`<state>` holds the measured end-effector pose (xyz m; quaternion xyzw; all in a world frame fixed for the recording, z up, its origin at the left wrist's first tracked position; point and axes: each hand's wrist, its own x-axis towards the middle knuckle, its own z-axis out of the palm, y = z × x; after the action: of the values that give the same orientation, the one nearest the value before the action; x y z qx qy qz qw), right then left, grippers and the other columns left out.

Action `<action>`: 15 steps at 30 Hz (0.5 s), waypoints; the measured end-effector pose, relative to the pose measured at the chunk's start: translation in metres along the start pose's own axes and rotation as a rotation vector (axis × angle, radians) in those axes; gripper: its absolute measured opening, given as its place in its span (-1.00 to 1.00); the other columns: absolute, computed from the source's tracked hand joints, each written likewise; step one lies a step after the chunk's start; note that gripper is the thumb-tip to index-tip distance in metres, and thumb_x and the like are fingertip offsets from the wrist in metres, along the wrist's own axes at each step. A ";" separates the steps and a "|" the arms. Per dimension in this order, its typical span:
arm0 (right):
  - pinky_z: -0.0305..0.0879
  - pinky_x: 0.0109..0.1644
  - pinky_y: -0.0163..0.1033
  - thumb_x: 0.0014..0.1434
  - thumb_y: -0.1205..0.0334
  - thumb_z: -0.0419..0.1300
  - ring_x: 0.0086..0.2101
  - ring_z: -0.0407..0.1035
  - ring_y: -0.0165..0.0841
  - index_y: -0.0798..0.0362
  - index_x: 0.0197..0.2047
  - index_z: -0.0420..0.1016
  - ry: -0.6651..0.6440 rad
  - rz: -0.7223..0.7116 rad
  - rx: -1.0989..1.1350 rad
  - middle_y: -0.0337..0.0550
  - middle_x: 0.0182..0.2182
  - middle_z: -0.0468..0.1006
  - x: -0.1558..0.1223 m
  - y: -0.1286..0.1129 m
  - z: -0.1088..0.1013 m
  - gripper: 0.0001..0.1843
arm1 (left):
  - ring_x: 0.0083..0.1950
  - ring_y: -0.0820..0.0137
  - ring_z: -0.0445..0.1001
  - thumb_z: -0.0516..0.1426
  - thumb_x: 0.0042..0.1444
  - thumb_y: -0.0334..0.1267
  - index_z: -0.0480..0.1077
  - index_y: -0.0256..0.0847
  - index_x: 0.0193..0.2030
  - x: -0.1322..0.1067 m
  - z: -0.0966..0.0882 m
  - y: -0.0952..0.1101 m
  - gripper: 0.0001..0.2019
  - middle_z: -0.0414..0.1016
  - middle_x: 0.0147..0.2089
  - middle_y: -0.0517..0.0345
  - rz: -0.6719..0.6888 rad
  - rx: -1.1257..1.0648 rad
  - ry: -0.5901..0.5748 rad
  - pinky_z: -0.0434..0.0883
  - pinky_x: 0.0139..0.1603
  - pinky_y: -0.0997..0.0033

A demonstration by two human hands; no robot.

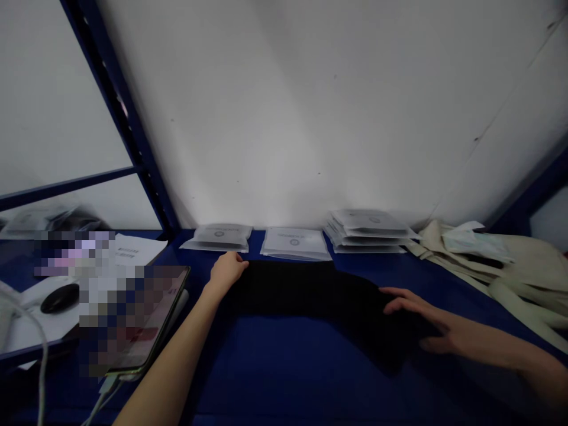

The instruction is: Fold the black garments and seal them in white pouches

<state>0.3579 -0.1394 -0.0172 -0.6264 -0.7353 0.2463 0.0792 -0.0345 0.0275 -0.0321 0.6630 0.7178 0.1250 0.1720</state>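
Note:
A black cloth [310,296], perhaps a garment, lies spread on the blue tabletop [284,370]. My left hand [228,272] rests at its far left corner, and I cannot tell whether the fingers pinch it. My right hand [419,313] lies at the cloth's right end, with the fingers over the top and the thumb near its lower edge. Just beyond my left hand is a clear plastic packet [217,238], with another [295,244] behind the cloth's far edge. Neither hand touches them.
A stack of several plastic packets [368,228] stands at the back right, against a white wall [288,106]. Beige cloth [501,272] is heaped at the right. On the left are a black mouse [60,299], white papers [135,249], a pixelated phone [137,319] and a white cable [42,367].

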 end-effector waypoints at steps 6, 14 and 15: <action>0.11 0.19 -0.06 0.03 -0.09 0.14 0.10 0.22 -0.10 -0.03 -0.36 0.43 0.222 0.022 0.206 -0.06 0.14 0.31 0.004 0.007 0.019 -0.70 | -0.13 0.21 0.51 0.11 0.04 -0.13 0.46 -0.18 -0.26 0.001 0.000 -0.002 -0.79 0.55 -0.15 0.00 0.006 -0.016 0.006 0.32 -0.26 0.41; 0.31 -0.20 -0.09 -0.07 -0.08 0.16 -0.32 0.43 -0.07 -0.01 -0.46 0.45 0.358 0.316 0.428 -0.02 -0.39 0.56 0.016 0.020 0.017 -0.70 | -0.13 0.20 0.51 0.13 0.05 -0.16 0.47 -0.22 -0.27 0.003 0.000 -0.004 -0.80 0.56 -0.16 -0.05 0.015 -0.042 0.000 0.33 -0.25 0.41; 0.31 -0.24 -0.11 -0.05 -0.07 0.14 -0.34 0.43 -0.08 -0.01 -0.48 0.44 0.382 0.356 0.463 0.00 -0.41 0.56 0.017 0.022 0.017 -0.70 | -0.13 0.21 0.51 0.13 0.05 -0.16 0.47 -0.21 -0.27 0.003 0.000 -0.004 -0.80 0.56 -0.16 -0.04 0.014 -0.046 -0.001 0.33 -0.25 0.41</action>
<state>0.3664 -0.1251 -0.0454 -0.7450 -0.5109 0.2949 0.3114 -0.0383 0.0299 -0.0342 0.6640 0.7100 0.1423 0.1866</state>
